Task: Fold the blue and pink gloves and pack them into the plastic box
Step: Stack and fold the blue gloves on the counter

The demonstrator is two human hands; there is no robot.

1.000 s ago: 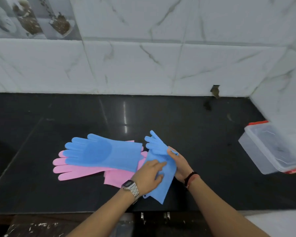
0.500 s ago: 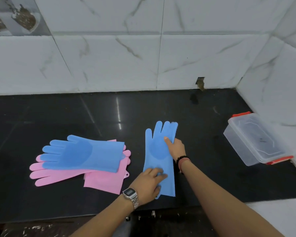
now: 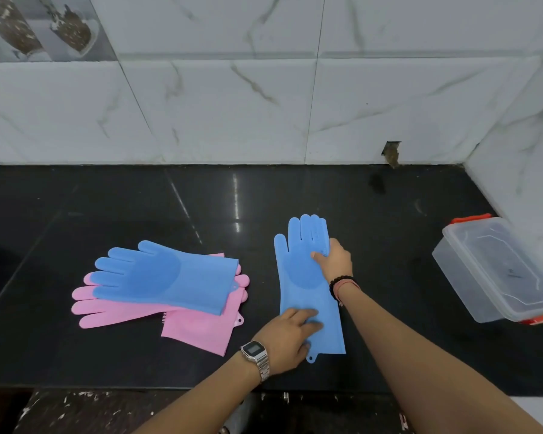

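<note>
Blue glove [image 3: 308, 286] lies flat and unfolded on the black counter [image 3: 170, 208], its fingers pointing toward the tiled wall and its cuff toward the near edge. The left hand [image 3: 287, 336], wearing a metal wristwatch [image 3: 255, 355], rests on the cuff end with fingers spread and nearly straight, pressing the glove down rather than gripping it. The right hand [image 3: 334, 261], with a beaded bracelet at the wrist, sits at the glove's right edge near the base of its fingers; the thumb lies on top and the fingers curl around the edge, pinching it. To the left, well apart, a second blue glove [image 3: 166, 277] lies across two pink gloves [image 3: 201, 327], fingers pointing left. A clear plastic box [image 3: 496, 270] with orange clips stands at the counter's right end, near the wall corner, its lid on.
</note>
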